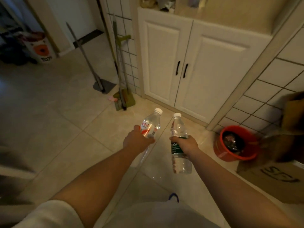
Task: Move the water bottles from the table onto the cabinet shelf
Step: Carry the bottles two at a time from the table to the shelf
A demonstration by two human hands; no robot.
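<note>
My left hand (137, 140) grips a clear water bottle with a red and white label (152, 123), its white cap pointing up and away. My right hand (186, 143) grips a taller clear bottle with a green label (178, 129) around its middle, held nearly upright. Both bottles are held out over the tiled floor in front of a white cabinet (197, 63) whose two lower doors with black handles are closed. The open shelf above the doors (213, 22) is only partly in view at the top edge.
A broom, mop and dustpan (122, 94) lean against the tiled wall left of the cabinet. A red bucket (235, 143) and cardboard boxes (283, 176) sit on the floor at the right. A printed bag (41, 48) stands far left.
</note>
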